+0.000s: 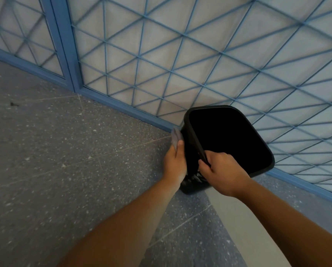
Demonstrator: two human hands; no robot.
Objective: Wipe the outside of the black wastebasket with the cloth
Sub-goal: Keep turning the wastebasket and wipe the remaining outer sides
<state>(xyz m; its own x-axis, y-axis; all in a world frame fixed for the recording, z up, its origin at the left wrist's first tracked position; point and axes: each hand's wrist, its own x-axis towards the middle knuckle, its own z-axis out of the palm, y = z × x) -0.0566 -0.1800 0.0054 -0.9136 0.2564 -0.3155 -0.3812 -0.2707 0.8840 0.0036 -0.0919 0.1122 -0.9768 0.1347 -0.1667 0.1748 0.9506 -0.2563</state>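
The black wastebasket point(192, 130) stands on the floor against the blue grille, its dark mouth facing up toward me. My left hand point(174, 162) holds a grey cloth point(176, 137) flat against the basket's left outer wall, thumb on top of the cloth. My right hand point(223, 171) grips the near rim of the basket, fingers curled over the edge. The basket's inside is too dark to see into, and its right and far walls are hidden.
A blue metal grille point(199, 60) with frosted panels runs behind the basket from upper left to lower right. Speckled grey terrazzo floor point(65, 160) spreads to the left and front. A pale strip point(244, 228) crosses the floor under my right forearm.
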